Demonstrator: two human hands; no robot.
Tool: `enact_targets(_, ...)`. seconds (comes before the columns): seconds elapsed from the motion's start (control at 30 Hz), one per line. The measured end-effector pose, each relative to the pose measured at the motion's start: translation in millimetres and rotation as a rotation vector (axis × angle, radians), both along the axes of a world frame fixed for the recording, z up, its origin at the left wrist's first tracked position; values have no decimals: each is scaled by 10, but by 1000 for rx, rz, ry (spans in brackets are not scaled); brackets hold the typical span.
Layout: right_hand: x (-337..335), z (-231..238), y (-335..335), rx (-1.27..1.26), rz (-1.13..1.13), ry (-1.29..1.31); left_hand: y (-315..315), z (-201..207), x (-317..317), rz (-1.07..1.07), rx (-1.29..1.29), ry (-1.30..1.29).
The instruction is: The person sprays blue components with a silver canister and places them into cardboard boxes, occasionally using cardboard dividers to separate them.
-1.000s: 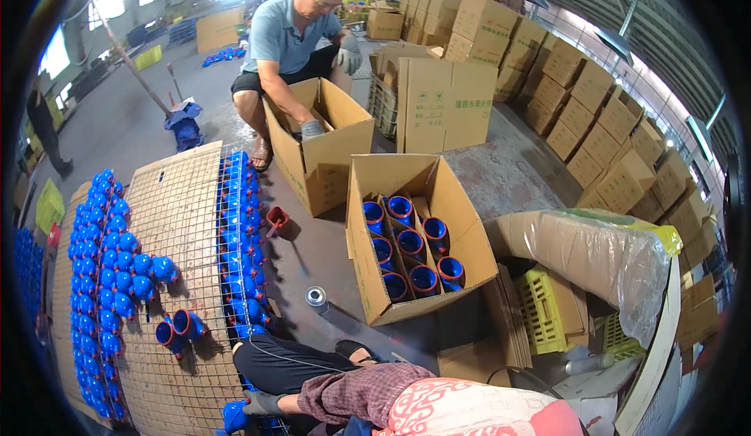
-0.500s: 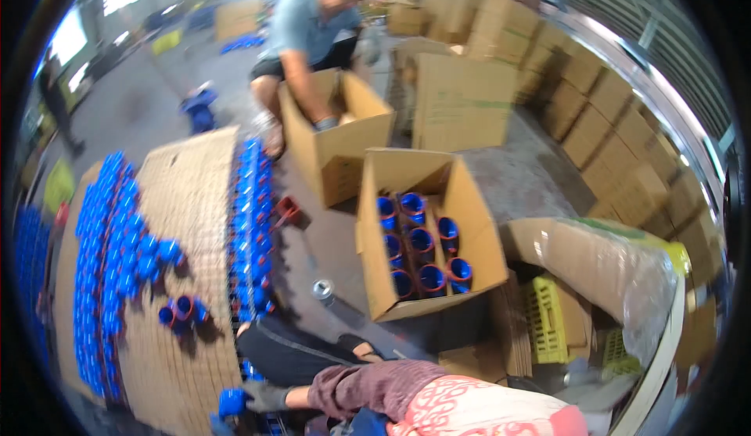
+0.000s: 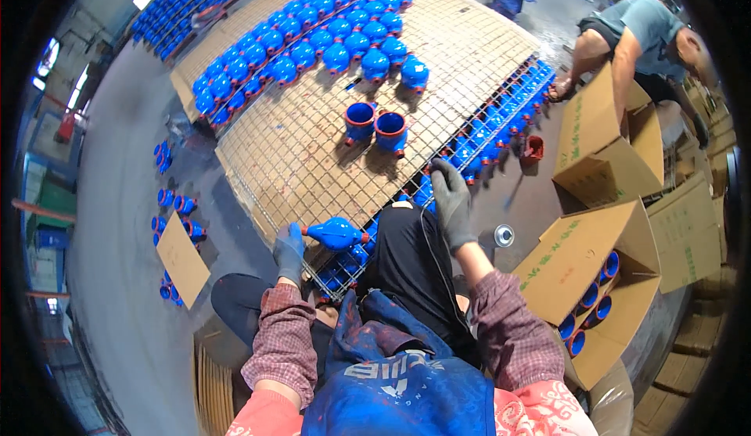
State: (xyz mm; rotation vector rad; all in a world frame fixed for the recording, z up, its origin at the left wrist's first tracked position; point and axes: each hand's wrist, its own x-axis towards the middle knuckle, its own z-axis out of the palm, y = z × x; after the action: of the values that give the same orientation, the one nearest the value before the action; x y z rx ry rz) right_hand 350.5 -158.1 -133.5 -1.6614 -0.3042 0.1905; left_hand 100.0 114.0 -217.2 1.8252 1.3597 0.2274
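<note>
Here, left grip (image 3: 289,253): gloved in grey, at the left end of the blue casting (image 3: 336,233); clamped or merely alongside, cannot tell.
Right grip (image 3: 451,205): gloved, at the edge of the mesh (image 3: 313,190); spread or closed, cannot tell.
Casting: lying sideways on the mesh's near corner.
Mesh: bearing two open-topped castings (image 3: 390,131), rows (image 3: 336,57) beyond.
Carton (image 3: 575,268): open, at right.

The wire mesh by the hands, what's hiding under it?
A cardboard sheet shows through the wire mesh; near the left hand, blue parts do too. What's beneath the cardboard is covered.
</note>
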Motion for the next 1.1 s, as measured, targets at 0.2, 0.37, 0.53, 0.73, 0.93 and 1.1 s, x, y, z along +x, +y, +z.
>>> enact_targets(0.2,811,-1019,652,-64,178,499,-155,343,47,87,-83,-459)
enact_targets(0.37,998,-1160,1156,-63,107,730,-283,666,-84,-19,-75,-569)
enact_targets(0.53,775,-1021,805,327,150,820,-472,953,-20,-9,-114,-640)
enact_targets(0.73,-51,-353,-521,391,398,695,-798,1408,667,-168,-328,-797)
enact_targets(0.93,-641,193,-1320,142,518,480,-1232,1618,1235,-545,-468,-798)
enact_targets(1.1,-950,467,-1506,57,487,625,-1552,1898,1009,-650,-543,-716)
